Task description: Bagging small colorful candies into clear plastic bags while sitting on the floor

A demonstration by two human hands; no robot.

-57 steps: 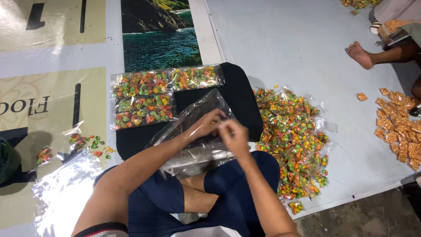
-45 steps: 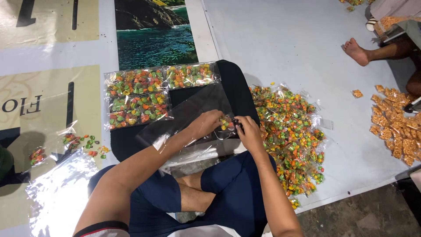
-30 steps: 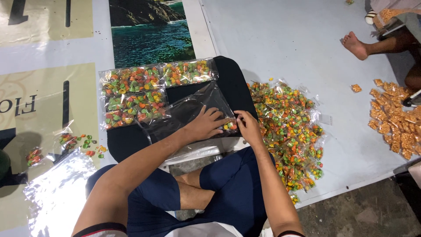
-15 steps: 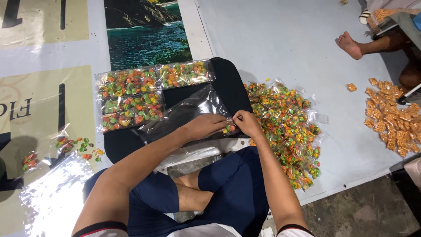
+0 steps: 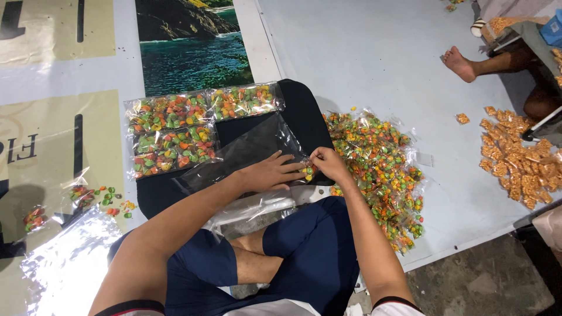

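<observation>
I sit cross-legged on the floor with a black board (image 5: pixel 301 111) in front of my knees. A clear empty plastic bag (image 5: pixel 246 149) lies flat across it. My left hand (image 5: pixel 274 171) presses down on the bag near its open end, fingers spread. Beside it, my right hand (image 5: pixel 328 164) pinches a small packet of coloured candy (image 5: pixel 308 171) at the bag's mouth. Filled bags of small multicoloured candy packets (image 5: pixel 175 131) lie side by side on the board's far left part.
A big loose pile of multicoloured candy packets (image 5: pixel 380 169) spreads on the white sheet to my right. An orange snack pile (image 5: pixel 521 164) lies far right by another person's bare foot (image 5: pixel 459 63). Empty clear bags (image 5: pixel 64 263) and stray candies (image 5: pixel 102 196) lie at my left.
The clear bag was held up off the board and now lies flat on it. My left hand has come down onto it, and my right hand moved to the bag's mouth with a packet.
</observation>
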